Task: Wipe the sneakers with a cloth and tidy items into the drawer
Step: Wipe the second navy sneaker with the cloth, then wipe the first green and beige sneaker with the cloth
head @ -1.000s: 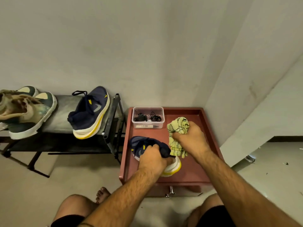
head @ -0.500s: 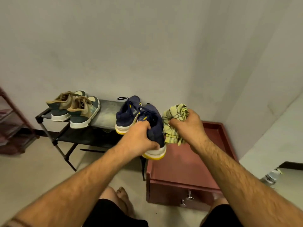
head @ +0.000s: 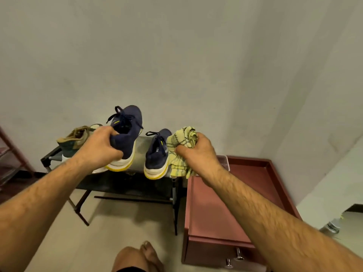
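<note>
Sneaker (head: 125, 138), gripped at its heel in our left hand (head: 100, 146), should settle beside its mate (head: 157, 154) on the shoe rack (head: 125, 183), right hand (head: 196, 154) clutching the cloth (head: 182, 138).

We noted a matt knit sneaker (head: 125, 138) with smooth sole, a woven cloth (head: 181, 152), a dull metal rack (head: 125, 185), and a matt drawer (head: 225, 209).
</note>
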